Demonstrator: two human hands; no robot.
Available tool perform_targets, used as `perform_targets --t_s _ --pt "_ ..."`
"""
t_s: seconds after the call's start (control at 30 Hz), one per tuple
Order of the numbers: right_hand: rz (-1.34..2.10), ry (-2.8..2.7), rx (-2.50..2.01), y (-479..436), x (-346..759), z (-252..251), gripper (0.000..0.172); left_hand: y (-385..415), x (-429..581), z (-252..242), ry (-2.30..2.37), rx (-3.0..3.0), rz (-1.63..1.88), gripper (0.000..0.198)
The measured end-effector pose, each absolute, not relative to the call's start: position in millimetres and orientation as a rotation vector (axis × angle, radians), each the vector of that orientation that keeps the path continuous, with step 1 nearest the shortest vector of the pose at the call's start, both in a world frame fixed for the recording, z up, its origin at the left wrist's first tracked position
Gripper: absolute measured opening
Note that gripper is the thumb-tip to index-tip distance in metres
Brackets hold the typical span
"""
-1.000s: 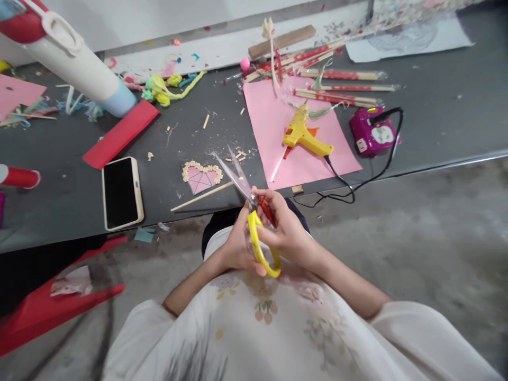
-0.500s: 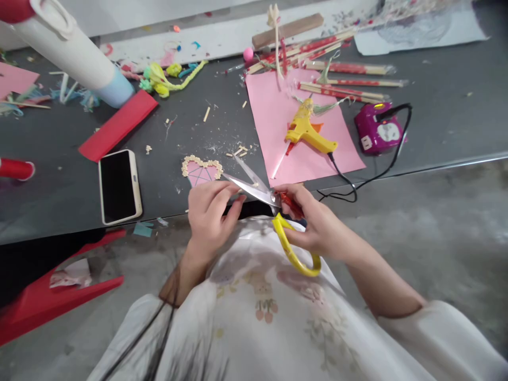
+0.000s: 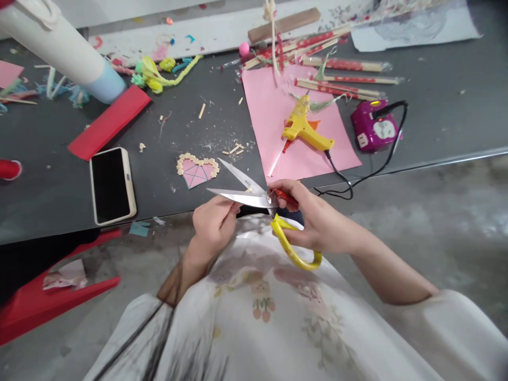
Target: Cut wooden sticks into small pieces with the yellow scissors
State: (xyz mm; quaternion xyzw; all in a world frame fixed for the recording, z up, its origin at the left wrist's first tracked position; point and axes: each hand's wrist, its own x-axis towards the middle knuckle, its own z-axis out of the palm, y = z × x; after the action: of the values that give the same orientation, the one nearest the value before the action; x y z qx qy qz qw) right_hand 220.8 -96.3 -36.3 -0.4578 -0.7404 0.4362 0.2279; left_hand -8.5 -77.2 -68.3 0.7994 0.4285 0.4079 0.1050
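Since your left hand [image 3: 214, 223] now pinches a thin pale wooden stick [image 3: 249, 190], right hand [image 3: 317, 219] alone grips yellow-handled steel scissors [image 3: 269, 200].

Head view, near, facing forward, down

Through the head camera I am seeing the left hand [image 3: 214, 223] working apart from the scissors [image 3: 254, 198], where a second ago it was cupping their yellow handle, and it is now pinching the thin wooden stick [image 3: 248, 190] that was lying along the table edge. The right hand [image 3: 313, 214] is holding the blades turned further left and spread wider, with the stick's end showing between them. I am also getting back the heart's [image 3: 197, 172] lower tip, which the left hand was covering half a second ago.
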Motion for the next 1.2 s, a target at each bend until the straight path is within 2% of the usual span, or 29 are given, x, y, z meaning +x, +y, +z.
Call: perform_targets --t_s 0.3,0.7,0.8,0.93,1.03,1.1,1.2 --pt "1.311 -1.997 -1.222 -93 221 -36 0.064 -81 -8 -64 1.306 2.255 1.096 0.036" --pt "1.323 -1.987 -1.333 -97 219 -46 0.058 -75 -12 -67 1.258 2.263 0.988 0.028" --pt "1.363 -1.849 -1.35 -101 214 -57 0.057 -73 -14 -70 1.33 2.36 1.052 0.014" --pt "1.449 -1.486 -1.288 -106 200 -73 0.052 -79 -15 -74 1.235 2.451 1.435 0.022" --pt "1.462 -1.276 -1.229 -107 185 -79 0.054 -87 -10 -77 1.092 2.382 1.223 0.011" --pt "1.438 -1.191 -1.201 -107 176 -79 0.055 -90 -4 -79 1.052 2.22 1.058 0.025" --pt "1.438 -1.126 -1.151 -107 165 -76 0.059 -90 3 -83 0.968 2.007 0.963 0.065"
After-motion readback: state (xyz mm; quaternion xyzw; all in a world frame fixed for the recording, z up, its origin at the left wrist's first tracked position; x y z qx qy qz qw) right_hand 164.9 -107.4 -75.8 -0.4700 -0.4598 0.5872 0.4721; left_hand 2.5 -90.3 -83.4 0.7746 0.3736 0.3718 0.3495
